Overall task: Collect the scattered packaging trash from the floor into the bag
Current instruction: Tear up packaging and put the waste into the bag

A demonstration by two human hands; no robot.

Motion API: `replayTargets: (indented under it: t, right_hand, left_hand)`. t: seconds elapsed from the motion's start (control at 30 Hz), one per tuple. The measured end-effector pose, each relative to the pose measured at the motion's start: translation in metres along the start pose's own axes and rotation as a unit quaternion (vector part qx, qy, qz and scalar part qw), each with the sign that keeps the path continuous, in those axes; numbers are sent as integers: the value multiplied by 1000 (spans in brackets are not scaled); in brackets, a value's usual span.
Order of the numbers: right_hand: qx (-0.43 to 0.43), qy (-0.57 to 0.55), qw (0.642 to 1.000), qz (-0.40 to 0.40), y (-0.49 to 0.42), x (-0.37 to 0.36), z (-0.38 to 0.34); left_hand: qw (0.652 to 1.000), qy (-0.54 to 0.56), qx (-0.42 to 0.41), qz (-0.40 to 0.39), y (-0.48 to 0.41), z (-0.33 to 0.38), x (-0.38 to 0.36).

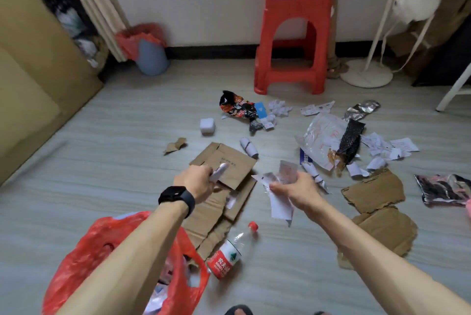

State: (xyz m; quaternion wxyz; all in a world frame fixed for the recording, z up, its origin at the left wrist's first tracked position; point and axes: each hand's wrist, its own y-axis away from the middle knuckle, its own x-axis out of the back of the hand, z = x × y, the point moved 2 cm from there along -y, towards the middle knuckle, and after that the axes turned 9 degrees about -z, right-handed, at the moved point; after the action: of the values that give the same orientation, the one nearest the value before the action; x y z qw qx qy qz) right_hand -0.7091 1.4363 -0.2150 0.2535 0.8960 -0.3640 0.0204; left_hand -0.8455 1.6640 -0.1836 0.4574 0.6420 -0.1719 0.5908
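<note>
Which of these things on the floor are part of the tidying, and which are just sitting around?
Part of the job: red plastic bag; flattened cardboard; water bottle; black-and-red snack wrapper; paper scraps gripped by the right hand; pale scrap in the left hand.
Just lying about: red stool; blue bin; fan base.

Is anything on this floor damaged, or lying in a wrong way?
Yes. The plastic bottle lies on its side beside the red bag, not upright. The cardboard pieces on the right have ragged, torn edges. The seat of the red stool looks worn and patchy.
</note>
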Motion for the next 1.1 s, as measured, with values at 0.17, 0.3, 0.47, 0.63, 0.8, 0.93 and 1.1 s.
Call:
replayTargets:
  t: [0.17,0.3,0.47,0.63,0.8,0.93,1.1]
  right_hand:
    - [194,219,953,-75,52,-85,-109]
    - [405,428,796,-134,90,-170,-148]
    - [502,493,696,-144,107,-253,-142]
    - [485,522,681,-167,94,-314,-68]
    - [337,585,711,-198,98,-313,2]
    - [294,568,754,-152,98,-300,23]
    - [274,547,776,-153,95,-295,32]
  left_hand:
    - [992,28,105,61,80,-115,38]
    - [978,110,171,56,154,-189,1]
    - [950,210,222,70,217,-221,-58]
    - [928,270,248,64,237,-217,-83]
    - [969,143,203,0,236,-218,-118]
    - [981,58,183,33,236,-215,-142]
    - [977,68,201,1,229,-216,-147]
